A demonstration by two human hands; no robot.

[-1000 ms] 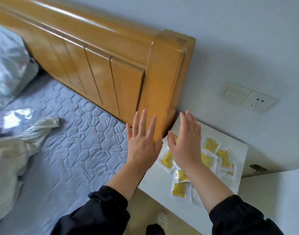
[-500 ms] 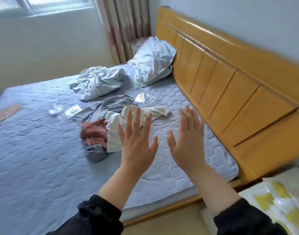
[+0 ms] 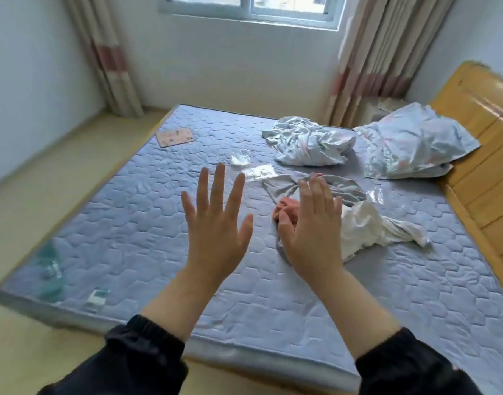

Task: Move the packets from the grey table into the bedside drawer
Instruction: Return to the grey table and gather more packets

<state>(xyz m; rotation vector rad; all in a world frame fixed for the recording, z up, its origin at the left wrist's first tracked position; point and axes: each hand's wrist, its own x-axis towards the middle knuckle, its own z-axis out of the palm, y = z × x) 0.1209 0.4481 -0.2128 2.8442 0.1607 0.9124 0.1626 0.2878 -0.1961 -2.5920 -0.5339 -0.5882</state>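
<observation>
Your left hand (image 3: 216, 226) and right hand (image 3: 310, 232), fingers straight and holding nothing, raised above the quilted mattress (image 3: 130, 223).

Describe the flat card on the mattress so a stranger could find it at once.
Start at the blue quilted mattress under the window. Near its far left corner, away from the headboard, the card lies alone. It is a flat, pale pink rectangle, while the cloths toward the headboard are crumpled.
</observation>
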